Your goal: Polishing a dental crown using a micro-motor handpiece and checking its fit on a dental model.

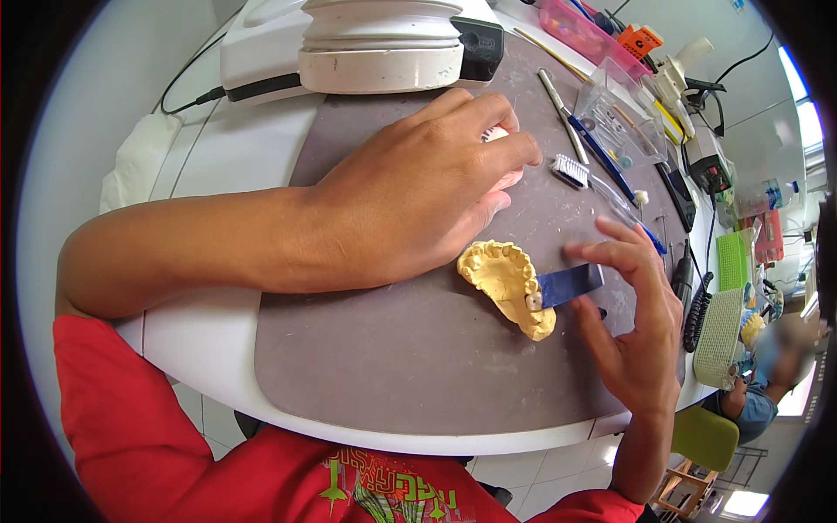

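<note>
My left hand (436,183) is closed on a small white object (493,134) with dark marks, mostly hidden by the fingers. A yellow dental cast (499,277) lies on the grey mat (384,366), with one whitish tooth on its right side. A dark blue strip (567,282) sticks out from that side toward my right hand (632,322). This hand has its fingers apart around the strip's free end, index above and thumb below, not visibly gripping it. A toothbrush (571,172) lies just right of my left hand.
A white machine (375,65) stands at the back. Pens (562,113), a clear box (623,113), a pink bin (575,22), a black handpiece with coiled cord (697,309) and green baskets (715,349) line the right side. A co-worker (754,401) sits at the far right.
</note>
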A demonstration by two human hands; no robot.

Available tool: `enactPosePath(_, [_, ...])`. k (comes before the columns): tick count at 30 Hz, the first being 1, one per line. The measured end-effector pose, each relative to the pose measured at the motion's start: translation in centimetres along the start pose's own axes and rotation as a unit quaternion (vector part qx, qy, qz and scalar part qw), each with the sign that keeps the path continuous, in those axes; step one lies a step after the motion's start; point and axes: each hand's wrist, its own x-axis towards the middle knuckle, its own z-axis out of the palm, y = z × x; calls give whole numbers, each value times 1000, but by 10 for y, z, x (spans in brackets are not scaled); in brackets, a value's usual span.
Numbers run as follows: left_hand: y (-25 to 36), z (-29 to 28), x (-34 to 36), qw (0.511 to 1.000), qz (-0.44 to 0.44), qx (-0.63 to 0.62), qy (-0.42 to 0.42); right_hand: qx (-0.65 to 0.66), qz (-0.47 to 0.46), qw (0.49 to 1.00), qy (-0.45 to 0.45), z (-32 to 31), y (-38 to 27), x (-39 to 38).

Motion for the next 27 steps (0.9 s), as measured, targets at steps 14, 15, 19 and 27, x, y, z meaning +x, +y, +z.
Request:
enactPosePath(14, [19, 2, 1, 976, 132, -166, -42, -12, 13, 992, 126, -10, -2, -11])
enactPosePath(15, [18, 5, 0, 974, 137, -179, -31, -22, -25, 994, 105, -5, -4, -11])
enactPosePath(19, [20, 6, -5, 975, 105, -190, -47, -36, -71, 993, 82, 14, -14, -5])
enactPosePath(27, [27, 1, -6, 973, -2, -223, -52, -15, -74, 992, 102, 22, -10, -6])
